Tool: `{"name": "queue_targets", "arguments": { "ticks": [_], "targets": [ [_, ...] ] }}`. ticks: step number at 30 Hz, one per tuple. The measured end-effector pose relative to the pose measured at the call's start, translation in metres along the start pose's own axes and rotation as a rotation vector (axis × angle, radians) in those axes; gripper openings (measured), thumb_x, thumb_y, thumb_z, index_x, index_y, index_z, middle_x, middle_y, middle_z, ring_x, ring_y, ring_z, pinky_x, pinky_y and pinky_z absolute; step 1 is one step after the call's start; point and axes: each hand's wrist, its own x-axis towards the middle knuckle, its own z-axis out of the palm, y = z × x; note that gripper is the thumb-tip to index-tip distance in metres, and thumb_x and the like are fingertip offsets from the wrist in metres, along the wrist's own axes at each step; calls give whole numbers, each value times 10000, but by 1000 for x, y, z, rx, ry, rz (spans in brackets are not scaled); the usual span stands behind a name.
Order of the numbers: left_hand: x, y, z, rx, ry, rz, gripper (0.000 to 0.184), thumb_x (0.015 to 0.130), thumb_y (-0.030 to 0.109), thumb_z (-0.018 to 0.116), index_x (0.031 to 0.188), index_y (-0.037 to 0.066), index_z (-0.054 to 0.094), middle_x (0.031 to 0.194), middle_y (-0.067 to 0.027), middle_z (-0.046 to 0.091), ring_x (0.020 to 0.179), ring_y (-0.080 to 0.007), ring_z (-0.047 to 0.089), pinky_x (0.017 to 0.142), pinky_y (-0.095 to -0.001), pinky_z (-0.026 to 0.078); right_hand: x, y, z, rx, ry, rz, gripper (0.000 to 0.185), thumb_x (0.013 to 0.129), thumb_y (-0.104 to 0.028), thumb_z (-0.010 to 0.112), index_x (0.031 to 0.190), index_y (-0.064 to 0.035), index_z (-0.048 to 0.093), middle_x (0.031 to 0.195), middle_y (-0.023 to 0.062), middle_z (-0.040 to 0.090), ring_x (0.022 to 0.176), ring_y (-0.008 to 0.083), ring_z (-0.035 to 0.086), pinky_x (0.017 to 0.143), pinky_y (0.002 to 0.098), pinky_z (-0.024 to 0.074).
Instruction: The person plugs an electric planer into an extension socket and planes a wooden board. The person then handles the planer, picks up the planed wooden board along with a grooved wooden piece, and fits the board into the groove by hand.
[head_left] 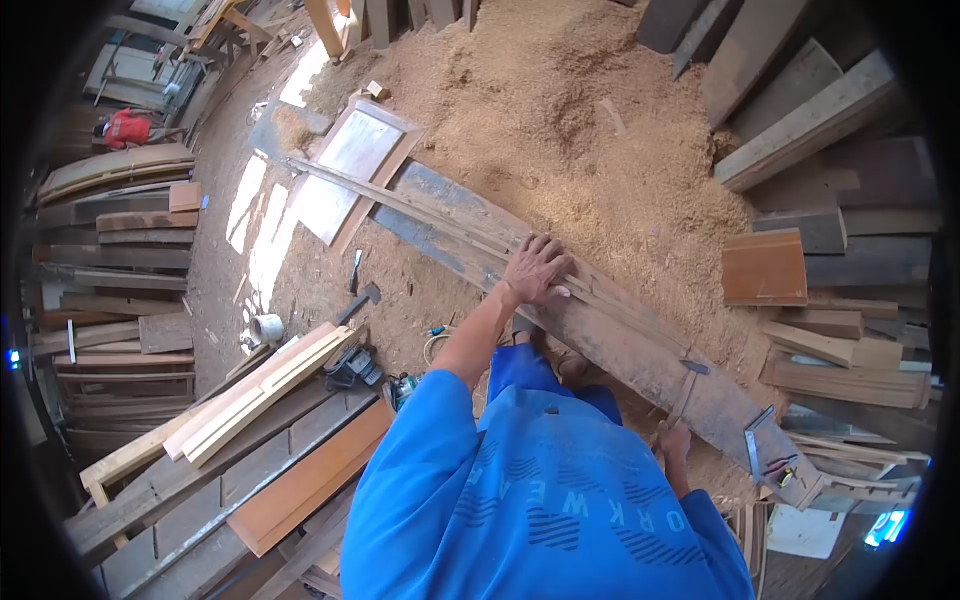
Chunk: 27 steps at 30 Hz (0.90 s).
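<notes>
I see glaring white sun patches on brown dirt floor | soft shade elsewhere | my view's black edges bow

Scuffed, dusty matt wood across the bench; bare, rough-looking wood in the long strip along it. Smooth, pale finish on the framed panel over the far left end. Dull dark metal in the hammer head, brighter metal in the square at the right end.

A long, narrow, brown wooden strip lies lengthwise along a broad, worn plank, slanting from far left toward near right. Toward the plank's right end, a hammer is gripped by its slim handle, dark head over the plank.
</notes>
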Motion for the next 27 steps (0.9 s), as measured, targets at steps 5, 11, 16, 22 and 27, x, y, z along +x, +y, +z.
{"name": "queue_targets", "arguments": {
  "ticks": [5,11,16,22,27],
  "targets": [
    [-28,8,-1,-173,545,-512,896,845,583,737,1534,105,419,1566,-319,356,1477,-489,277,1228,-591,172,-69,-69,-41,-123,313,243,688,916,-467,659,1440,-39,533,1440,261,550,1345,464,513,1134,535,403],
    [-133,-135,-24,-615,1033,-1421,893,905,436,744,1550,-10,317,1552,-332,357,1448,-485,313,1209,-589,208,-23,-102,-44,-100,430,-107,699,906,-355,684,1482,-27,463,1500,294,451,1375,473,450,1112,553,406],
    [-211,-257,-44,-856,1379,-1463,694,975,387,703,1461,-23,425,1338,-247,579,1152,-399,608,1010,-518,487,-36,-177,-38,-96,646,-372,502,859,-254,668,1280,10,593,1274,306,607,1232,465,553,1099,509,417],
    [-238,-322,-33,-1648,1464,-1378,267,1066,191,565,1231,-18,571,1009,-130,668,741,-232,689,623,-357,607,-16,-218,-28,-82,410,-523,322,880,-245,640,1095,-11,694,1050,242,718,1045,437,670,959,505,505],
    [-242,-339,-11,-1602,1398,-1352,220,1061,190,567,1199,19,563,1049,-122,633,719,-241,679,640,-393,627,-21,-245,-32,-76,225,-456,330,904,-268,638,1090,-3,700,1095,255,726,1038,430,684,928,500,515]
  ]
}}
